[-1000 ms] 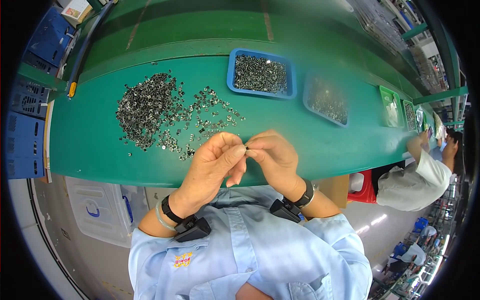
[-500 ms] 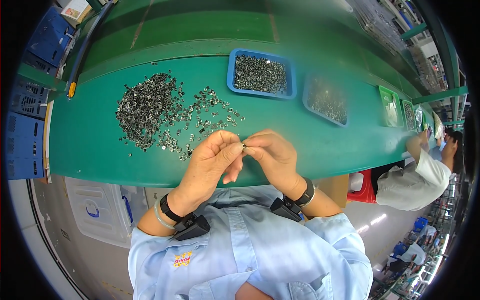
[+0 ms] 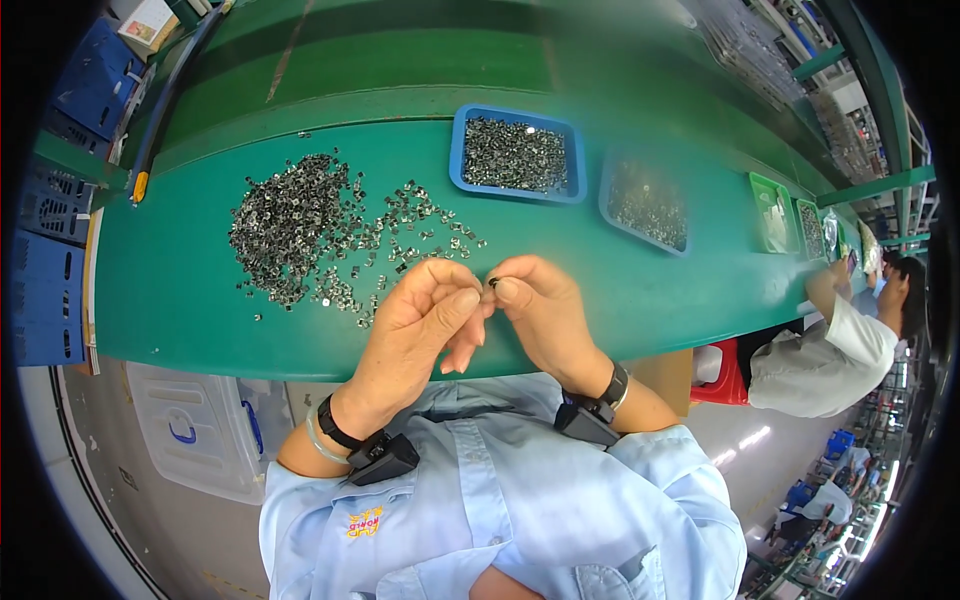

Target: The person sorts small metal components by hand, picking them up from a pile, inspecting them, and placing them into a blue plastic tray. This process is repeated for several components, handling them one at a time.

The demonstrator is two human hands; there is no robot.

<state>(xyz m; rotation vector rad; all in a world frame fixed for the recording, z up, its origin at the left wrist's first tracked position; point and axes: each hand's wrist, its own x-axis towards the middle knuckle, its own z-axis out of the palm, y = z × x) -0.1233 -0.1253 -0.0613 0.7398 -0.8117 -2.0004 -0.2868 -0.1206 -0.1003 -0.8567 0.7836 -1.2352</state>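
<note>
Just above the near edge of the green table, my left hand (image 3: 425,310) and my right hand (image 3: 548,318) meet fingertip to fingertip. Between its thumb and forefinger, my right hand pinches a small dark metal clip (image 3: 493,283). The left thumb presses against the curled forefinger; whatever is in that pinch, if anything, is hidden. Beyond the left hand lies a big heap of small black and silver metal clips (image 3: 290,225), with loose clips (image 3: 415,215) scattered to its right. A blue tray (image 3: 520,196) full of similar clips stands past my fingers.
Right of the blue tray is a second tray (image 3: 645,239), blurred, holding small pieces. A green tray (image 3: 762,232) lies farther right, near another person's sleeve (image 3: 830,365) and a red stool (image 3: 732,378). Blue crates (image 3: 45,300) stand left; a clear storage box (image 3: 195,440) sits below the table.
My fingertips have drawn slightly apart, and the dark clip shows more plainly in the right hand's pinch. The table and trays sit slightly lower in the picture.
</note>
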